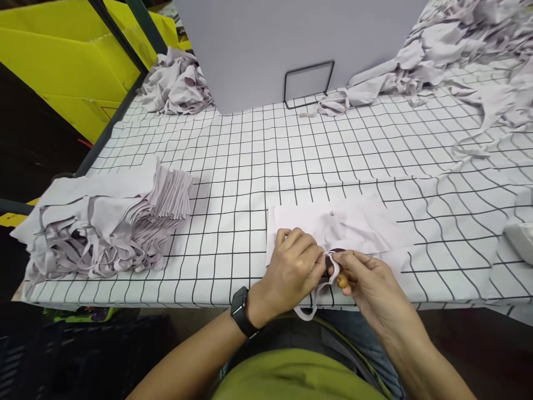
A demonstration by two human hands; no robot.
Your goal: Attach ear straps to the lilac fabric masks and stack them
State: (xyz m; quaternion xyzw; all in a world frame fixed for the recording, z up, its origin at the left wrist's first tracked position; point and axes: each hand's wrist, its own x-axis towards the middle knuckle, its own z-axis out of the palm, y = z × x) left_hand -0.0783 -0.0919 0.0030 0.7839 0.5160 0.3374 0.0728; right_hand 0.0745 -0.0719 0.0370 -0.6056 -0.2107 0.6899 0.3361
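A pale pinkish-grey fabric piece [353,228] lies flat at the table's front edge, and a narrow strap [307,315] from it loops over the edge. My left hand [295,266], wearing a black watch, rests on the fabric with its fingertips pinched on the cloth near the strap. Close beside it, my right hand [370,280] is closed round a small tool with a rounded orange-brown end [342,280]. A dark part shows between the two hands at the strap; my fingers hide most of the tool, so its kind is unclear.
A stack of folded pale fabric pieces [108,216] lies at left on the checked tablecloth [233,161]. A grey panel [250,55] stands at the back, between a small fabric heap [177,83] and a larger one [453,44]. Yellow bins [66,61] stand beyond the left edge.
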